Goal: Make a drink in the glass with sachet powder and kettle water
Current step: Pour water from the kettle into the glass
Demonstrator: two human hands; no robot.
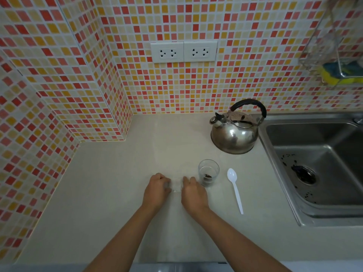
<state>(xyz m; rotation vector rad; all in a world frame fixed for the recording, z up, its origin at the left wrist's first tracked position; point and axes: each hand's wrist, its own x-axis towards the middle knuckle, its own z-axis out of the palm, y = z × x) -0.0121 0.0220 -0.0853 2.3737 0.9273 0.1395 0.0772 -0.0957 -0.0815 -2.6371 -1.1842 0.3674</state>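
Note:
A small clear glass [208, 172] stands on the pale counter with a little dark powder at its bottom. Just left of it, my left hand [157, 190] and my right hand [193, 193] both pinch a small pale sachet [177, 185] stretched between them, low over the counter. My right hand's fingers are close to the glass without touching it. A white plastic spoon [235, 188] lies to the right of the glass, bowl pointing away from me. The steel kettle [234, 132] with a black handle sits behind the glass, spout to the left.
A steel sink [294, 185] fills the right side, with dark specks around its drain. Tiled walls enclose the counter at the back and left. Two wall sockets [183, 52] sit above the counter. A wire rack with sponges [337, 75] hangs at the upper right.

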